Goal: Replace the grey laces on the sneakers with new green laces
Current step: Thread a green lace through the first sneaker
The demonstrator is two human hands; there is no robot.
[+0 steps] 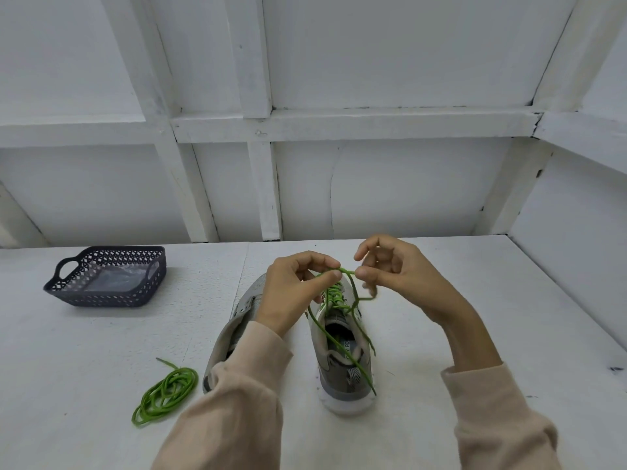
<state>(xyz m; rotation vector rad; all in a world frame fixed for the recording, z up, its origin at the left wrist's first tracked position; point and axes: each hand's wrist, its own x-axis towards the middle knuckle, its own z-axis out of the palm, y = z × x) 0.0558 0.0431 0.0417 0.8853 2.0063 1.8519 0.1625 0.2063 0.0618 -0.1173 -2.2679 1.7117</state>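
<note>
Two grey sneakers stand heel-toward-me on the white table. The right sneaker (pixel 342 361) carries a green lace (pixel 334 296) threaded through its eyelets, with two loose ends trailing down over the heel. My left hand (pixel 291 293) pinches this lace above the tongue between thumb and forefinger. My right hand (pixel 390 273) pinches the same lace just to the right, its other fingers curled and raised. The left sneaker (pixel 237 320) is partly hidden behind my left forearm; its laces cannot be seen. A second green lace (pixel 166 396) lies coiled on the table at lower left.
A dark perforated plastic basket (pixel 73 293) with handles sits at the far left of the table, clear plastic inside it. White panelled walls enclose the table (pixel 475 300) at the back and right.
</note>
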